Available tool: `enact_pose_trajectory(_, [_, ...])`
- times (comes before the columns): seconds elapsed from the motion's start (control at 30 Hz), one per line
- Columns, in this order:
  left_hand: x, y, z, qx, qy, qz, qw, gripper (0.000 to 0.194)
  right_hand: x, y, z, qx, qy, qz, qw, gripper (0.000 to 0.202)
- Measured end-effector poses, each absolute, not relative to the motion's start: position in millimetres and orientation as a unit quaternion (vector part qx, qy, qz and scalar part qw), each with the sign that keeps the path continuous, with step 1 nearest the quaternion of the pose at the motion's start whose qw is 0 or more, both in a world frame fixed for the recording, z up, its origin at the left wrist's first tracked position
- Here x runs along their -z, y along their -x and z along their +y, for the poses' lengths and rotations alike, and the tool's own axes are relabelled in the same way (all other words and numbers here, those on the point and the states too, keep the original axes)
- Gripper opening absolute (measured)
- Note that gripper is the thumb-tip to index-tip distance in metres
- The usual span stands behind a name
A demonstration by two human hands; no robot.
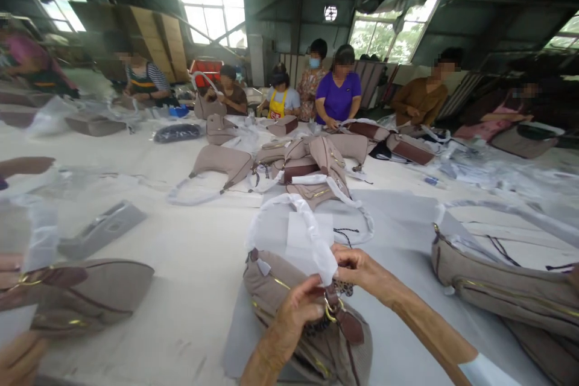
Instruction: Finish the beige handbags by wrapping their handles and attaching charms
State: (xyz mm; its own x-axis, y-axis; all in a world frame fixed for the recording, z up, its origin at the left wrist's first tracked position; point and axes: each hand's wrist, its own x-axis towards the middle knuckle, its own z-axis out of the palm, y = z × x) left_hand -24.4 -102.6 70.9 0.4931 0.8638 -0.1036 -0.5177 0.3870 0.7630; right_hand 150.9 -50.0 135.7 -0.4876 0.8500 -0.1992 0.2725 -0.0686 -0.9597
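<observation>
A taupe shoulder bag (271, 277) with gold zips and brown leather trim lies in front of me. Its strap (304, 208), wrapped in white paper, arches up and away from me. My left hand (294, 313) is closed at the lower end of the wrapped strap, just above the gold ring and leather tab (350, 325). From the right, my right hand (355, 265) pinches the same end of the wrapping. Patterned dark material hangs below my fingers, partly hidden by them. A white sheet (296, 232) lies behind the strap.
More taupe bags (312, 163) are heaped mid-table. Another bag (506, 283) lies at the right. At the left edge, another person's hands hold a bag (104, 292), near a grey plastic piece (106, 229). Several people work along the far side.
</observation>
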Motion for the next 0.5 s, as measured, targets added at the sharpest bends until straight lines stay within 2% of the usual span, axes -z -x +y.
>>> enact_pose_trajectory(0.1, [-67,22,-96,-0.442,-0.36,0.272,0.775,0.047,-144,-142,-40,-0.571,0.432,-0.66,0.226,0.017])
enact_pose_trajectory(0.2, [-62,29,-84,-0.384,-0.444,0.268,0.764,0.035,-148,-134,-34,-0.609,0.437,-0.623,0.223,0.015])
enact_pose_trajectory(0.3, [-62,37,-72,-0.355,-0.53,0.281,0.717,0.029,-144,-132,-25,-0.627,0.475,-0.555,0.27,0.019])
enact_pose_trajectory(0.5, [-72,36,-66,-0.365,-0.591,0.336,0.636,0.033,-130,-126,-1,-0.609,0.542,-0.436,0.381,0.025])
